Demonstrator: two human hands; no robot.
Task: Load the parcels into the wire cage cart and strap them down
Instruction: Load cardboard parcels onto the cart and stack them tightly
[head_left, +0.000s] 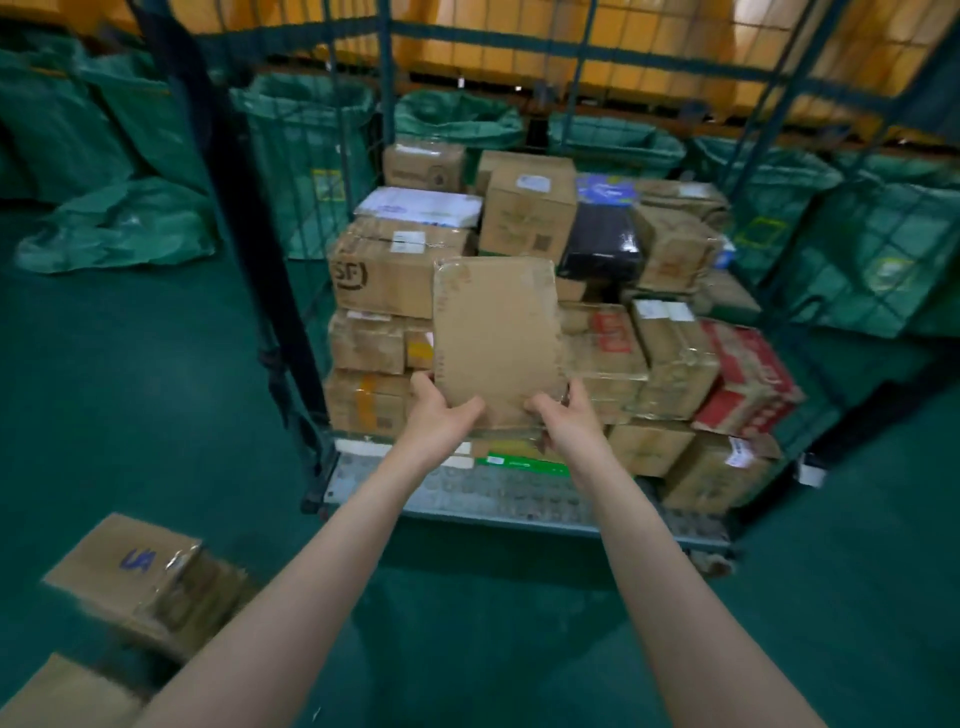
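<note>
Parcel (496, 338): we hold it upright before the stacked boxes (524, 218).
Left hand (441, 415): fingers clamped on its lower left corner.
Right hand (569, 415): fingers clamped on its lower right corner.
Cart (467, 491): wire cage, partly filled.
Floor (130, 389): another box (140, 577) lies at our left.
</note>
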